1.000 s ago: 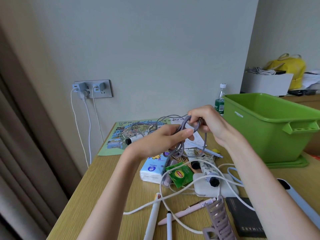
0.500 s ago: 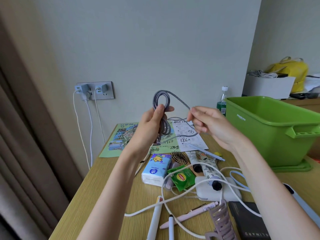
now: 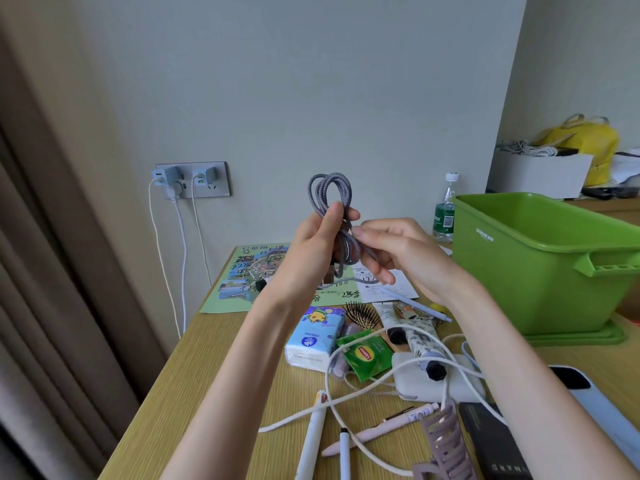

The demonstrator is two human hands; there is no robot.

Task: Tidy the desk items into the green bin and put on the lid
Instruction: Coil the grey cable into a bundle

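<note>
A grey braided cable [image 3: 327, 194] is coiled into loops and held above the desk. My left hand [image 3: 311, 247] grips the coil around its middle, the loops sticking up past my thumb. My right hand [image 3: 391, 249] pinches the coil's lower strands just to the right. The green bin [image 3: 540, 271] stands open at the right on its green lid [image 3: 581, 336]. On the desk below lie a tissue pack [image 3: 313, 336], a green tea sachet [image 3: 367, 353], a white power bank [image 3: 440, 379], a white cable [image 3: 346, 403], pens and a hair claw [image 3: 446, 445].
A plastic bottle [image 3: 445, 209] stands behind the bin. A map sheet [image 3: 242, 278] and a paper lie at the desk's back. Chargers sit in the wall socket [image 3: 192, 180], their cords hanging down. A phone [image 3: 602, 410] and a dark box [image 3: 491, 441] lie at the right front.
The cable's loose end, stretched between my hands half a second ago, is gathered into the coil. My right hand has come in against the left one. The coil stays raised.
</note>
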